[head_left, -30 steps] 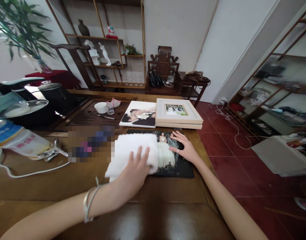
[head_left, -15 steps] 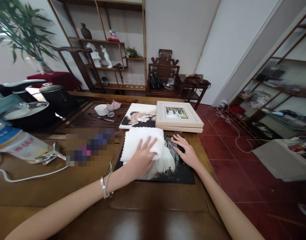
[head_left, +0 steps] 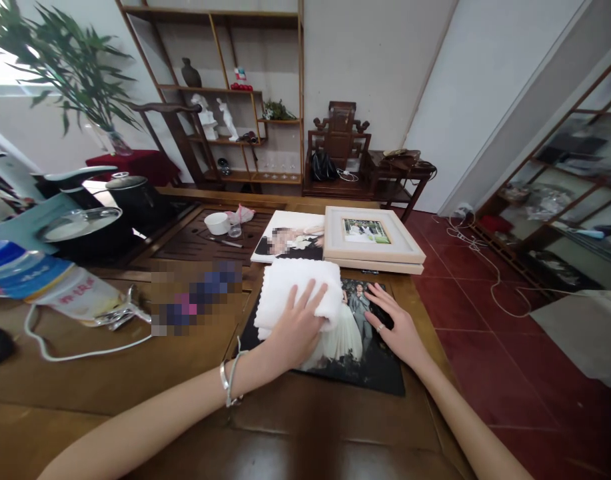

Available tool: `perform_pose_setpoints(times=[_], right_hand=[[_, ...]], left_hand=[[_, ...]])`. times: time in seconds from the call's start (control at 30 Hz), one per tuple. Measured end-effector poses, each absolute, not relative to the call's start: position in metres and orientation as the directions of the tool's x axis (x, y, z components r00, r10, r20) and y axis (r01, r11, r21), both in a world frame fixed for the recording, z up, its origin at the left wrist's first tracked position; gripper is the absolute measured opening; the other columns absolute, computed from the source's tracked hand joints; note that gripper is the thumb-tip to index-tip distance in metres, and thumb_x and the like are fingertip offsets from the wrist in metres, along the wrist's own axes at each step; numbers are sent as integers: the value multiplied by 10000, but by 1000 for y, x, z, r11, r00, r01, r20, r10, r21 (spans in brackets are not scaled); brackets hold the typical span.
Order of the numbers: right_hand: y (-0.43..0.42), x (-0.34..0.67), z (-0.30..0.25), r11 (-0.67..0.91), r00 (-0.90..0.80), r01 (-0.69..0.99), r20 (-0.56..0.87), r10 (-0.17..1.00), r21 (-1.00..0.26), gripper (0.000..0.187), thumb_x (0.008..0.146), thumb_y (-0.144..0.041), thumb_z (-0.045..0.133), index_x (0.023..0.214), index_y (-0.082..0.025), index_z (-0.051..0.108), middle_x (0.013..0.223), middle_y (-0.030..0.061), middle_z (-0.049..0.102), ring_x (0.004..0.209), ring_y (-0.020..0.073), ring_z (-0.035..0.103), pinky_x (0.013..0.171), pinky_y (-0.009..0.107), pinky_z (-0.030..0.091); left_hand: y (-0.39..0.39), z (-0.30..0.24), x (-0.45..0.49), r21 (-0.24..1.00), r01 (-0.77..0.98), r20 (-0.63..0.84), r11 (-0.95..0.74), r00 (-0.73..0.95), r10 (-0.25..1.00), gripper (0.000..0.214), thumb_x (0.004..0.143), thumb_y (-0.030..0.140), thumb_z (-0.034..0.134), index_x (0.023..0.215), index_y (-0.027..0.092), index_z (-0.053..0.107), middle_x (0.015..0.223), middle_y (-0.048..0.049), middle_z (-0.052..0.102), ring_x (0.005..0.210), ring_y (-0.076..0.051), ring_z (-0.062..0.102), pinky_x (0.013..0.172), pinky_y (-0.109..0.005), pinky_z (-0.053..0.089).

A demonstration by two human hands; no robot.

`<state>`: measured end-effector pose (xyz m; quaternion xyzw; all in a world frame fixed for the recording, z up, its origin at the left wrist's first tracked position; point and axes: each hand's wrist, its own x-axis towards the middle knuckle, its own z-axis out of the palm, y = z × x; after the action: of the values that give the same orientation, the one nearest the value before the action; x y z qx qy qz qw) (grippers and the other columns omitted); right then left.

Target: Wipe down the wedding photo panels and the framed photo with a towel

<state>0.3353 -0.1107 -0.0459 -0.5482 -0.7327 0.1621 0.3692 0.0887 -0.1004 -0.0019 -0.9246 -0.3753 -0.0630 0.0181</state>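
A dark photo print [head_left: 370, 360] showing a couple lies flat on the wooden table [head_left: 135, 373]. A folded white towel [head_left: 288, 290] rests on its upper left part. My left hand [head_left: 298, 327] presses flat on the towel, fingers spread, a bracelet on the wrist. My right hand [head_left: 398, 327] lies flat on the print's right side, a ring on one finger, holding the print down.
Behind the print lie a framed photo [head_left: 372, 237] and an unframed print [head_left: 288, 240]. A white cup [head_left: 216, 223] sits on a tea tray. At left are a plastic bag [head_left: 50, 287], a white cord [head_left: 80, 350], pots [head_left: 135, 197]. Red tile floor with cables is to the right.
My left hand has slid the towel from the print's lower left up to its upper left. The right hand stays flat on the print. The camera view has shifted slightly.
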Motion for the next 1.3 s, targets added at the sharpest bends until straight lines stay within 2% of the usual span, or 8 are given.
perform_pose_setpoints(times=[0.13, 0.33, 0.5, 0.67, 0.8, 0.97, 1.1, 1.3], right_hand=[[-112, 337, -47, 333, -137, 697, 337, 931, -635, 413, 865, -357, 521, 1255, -224, 549, 1388, 71, 456, 1335, 246, 335, 1096, 484, 285], [-109, 339, -50, 325, -150, 685, 311, 939, -652, 421, 877, -372, 495, 1276, -243, 530, 1396, 62, 446, 1346, 250, 311, 1102, 508, 255], [-110, 338, -50, 333, -143, 660, 323, 935, -673, 388, 895, -369, 461, 1253, -251, 554, 1385, 54, 462, 1345, 240, 316, 1108, 498, 247], [-111, 337, -50, 323, -98, 645, 344, 934, -693, 400, 904, -361, 441, 1269, -229, 537, 1389, 68, 457, 1333, 233, 339, 1105, 477, 266], [-110, 337, -49, 301, -51, 650, 355, 933, -698, 401, 912, -356, 413, 1256, -203, 550, 1380, 89, 464, 1313, 238, 374, 1099, 476, 280], [-108, 338, -48, 305, -115, 660, 308, 944, -687, 421, 907, -370, 428, 1294, -225, 510, 1397, 72, 444, 1350, 234, 305, 1107, 491, 257], [-105, 340, -47, 346, -200, 663, 288, 937, -664, 462, 912, -369, 415, 1358, -251, 421, 1439, 50, 381, 1377, 230, 236, 1115, 517, 209], [-108, 338, -46, 283, -31, 704, 370, 928, -652, 372, 889, -355, 470, 1216, -219, 584, 1355, 92, 494, 1288, 257, 410, 1073, 495, 322]], left_hand=[[-119, -5, 94, 24, 658, 142, -753, 743, 654, 186, 808, 205, 565, 942, 184, 693, 1509, -116, 212, 1371, -395, 129, 1066, -612, 145], [-161, 0, 101, 86, 522, 126, -849, 839, 529, 198, 855, 229, 519, 904, 160, 697, 1518, -121, 173, 1375, -396, 98, 1073, -603, 134], [-131, 8, 110, 142, 586, 80, -797, 796, 600, 213, 828, 189, 530, 989, 192, 670, 1509, -118, 208, 1373, -377, 141, 1059, -611, 192], [-100, 5, 118, 115, 664, 113, -739, 730, 674, 227, 810, 178, 546, 1006, 187, 660, 1516, -116, 186, 1377, -368, 129, 1066, -611, 178], [-112, 0, 121, 51, 642, 108, -765, 758, 643, 203, 816, 189, 547, 959, 179, 690, 1513, -131, 186, 1368, -406, 119, 1043, -649, 167], [-151, -6, 123, 11, 627, 127, -779, 772, 623, 192, 836, 232, 547, 914, 185, 716, 1506, -129, 212, 1357, -438, 121, 1019, -666, 191], [-168, -5, 122, 44, 578, 131, -815, 805, 578, 213, 852, 261, 527, 924, 199, 718, 1511, -117, 204, 1359, -439, 111, 1029, -662, 155], [-128, 2, 117, 122, 633, 118, -765, 756, 644, 213, 822, 185, 526, 959, 176, 689, 1516, -121, 182, 1376, -387, 115, 1056, -636, 138]])
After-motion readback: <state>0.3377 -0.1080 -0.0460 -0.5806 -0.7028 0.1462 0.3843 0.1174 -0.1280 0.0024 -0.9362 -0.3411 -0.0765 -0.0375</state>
